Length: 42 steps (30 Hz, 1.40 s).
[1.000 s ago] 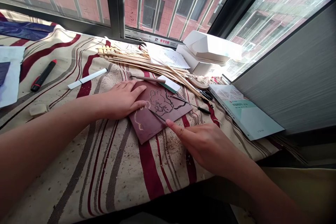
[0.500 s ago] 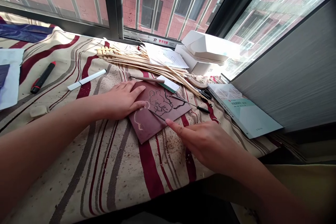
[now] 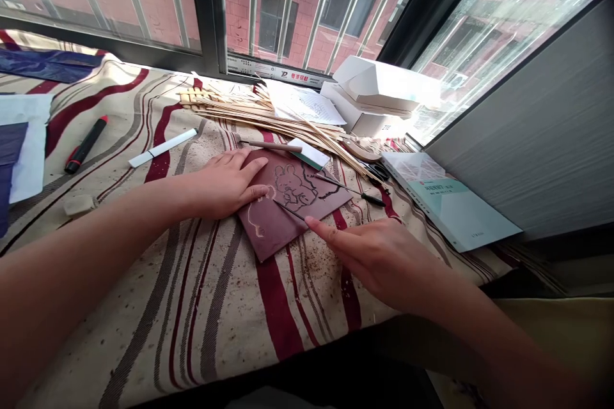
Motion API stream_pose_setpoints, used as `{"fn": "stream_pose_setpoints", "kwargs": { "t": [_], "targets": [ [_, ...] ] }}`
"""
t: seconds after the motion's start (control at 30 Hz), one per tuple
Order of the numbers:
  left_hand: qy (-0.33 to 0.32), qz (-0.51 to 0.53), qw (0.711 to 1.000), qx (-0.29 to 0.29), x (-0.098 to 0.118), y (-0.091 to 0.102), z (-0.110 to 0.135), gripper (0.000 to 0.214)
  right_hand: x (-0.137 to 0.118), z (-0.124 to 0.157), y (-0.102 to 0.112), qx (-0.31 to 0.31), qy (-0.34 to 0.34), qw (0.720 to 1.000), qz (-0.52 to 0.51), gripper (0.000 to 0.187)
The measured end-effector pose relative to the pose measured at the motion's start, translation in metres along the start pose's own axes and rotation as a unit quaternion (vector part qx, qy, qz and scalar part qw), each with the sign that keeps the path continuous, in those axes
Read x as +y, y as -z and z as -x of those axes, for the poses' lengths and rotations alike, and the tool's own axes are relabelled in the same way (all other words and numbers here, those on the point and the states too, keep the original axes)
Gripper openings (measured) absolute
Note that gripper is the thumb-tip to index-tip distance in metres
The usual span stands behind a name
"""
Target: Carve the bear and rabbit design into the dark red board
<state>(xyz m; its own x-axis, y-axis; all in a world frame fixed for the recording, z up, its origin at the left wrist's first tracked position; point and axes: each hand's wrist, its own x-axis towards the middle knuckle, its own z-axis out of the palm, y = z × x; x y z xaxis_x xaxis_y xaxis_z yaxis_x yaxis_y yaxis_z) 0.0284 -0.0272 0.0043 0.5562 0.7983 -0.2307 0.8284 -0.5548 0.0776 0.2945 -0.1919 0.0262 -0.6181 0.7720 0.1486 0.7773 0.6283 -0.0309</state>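
A reddish-brown carving board (image 3: pixel 268 243) lies at an angle on the striped cloth, with a bear-like figure outlined in dark lines and a pale carved line near its left side. My left hand (image 3: pixel 228 186) rests on the board's left part, fingers spread, thumb beside the pale line. My right hand (image 3: pixel 369 246) is closed round a carving tool (image 3: pixel 290 211); its thin dark shaft points left and its tip meets the board near my left thumb. The tool's handle is hidden in my palm. A second carving tool (image 3: pixel 371 199) with a black handle lies across the board's right edge.
Behind the board are a brown-handled tool (image 3: pixel 275 146), a white and green block (image 3: pixel 309 154) and a pile of thin wooden strips (image 3: pixel 268 120). A book (image 3: pixel 451 204) and white box (image 3: pixel 378 89) lie right; a marker (image 3: pixel 86 144) and white pen (image 3: pixel 163 147) left. Crumbs dot the cloth.
The whole view has shifted slightly, so things appear a little further right. Both hands keep almost the same places on and beside the board, and the tool's tip has barely moved.
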Motion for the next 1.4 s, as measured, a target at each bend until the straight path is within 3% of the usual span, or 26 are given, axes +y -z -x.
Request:
{"fn": "stream_pose_setpoints", "kwargs": {
  "t": [0.23,0.7,1.4],
  "targets": [
    [0.004,-0.01,1.0,-0.006,0.0006,0.0007,-0.0001,0.085,0.0027,-0.0022,0.0026,-0.022,-0.005,1.0,0.009,0.06],
    [0.011,-0.016,1.0,-0.022,0.0013,0.0019,0.0008,0.08,0.0024,0.0019,0.0003,0.018,0.003,1.0,-0.006,0.055],
    [0.013,-0.01,1.0,-0.016,0.003,0.0026,0.0017,0.084,-0.0024,-0.0024,0.002,0.013,0.008,1.0,0.015,0.057]
  ]
}}
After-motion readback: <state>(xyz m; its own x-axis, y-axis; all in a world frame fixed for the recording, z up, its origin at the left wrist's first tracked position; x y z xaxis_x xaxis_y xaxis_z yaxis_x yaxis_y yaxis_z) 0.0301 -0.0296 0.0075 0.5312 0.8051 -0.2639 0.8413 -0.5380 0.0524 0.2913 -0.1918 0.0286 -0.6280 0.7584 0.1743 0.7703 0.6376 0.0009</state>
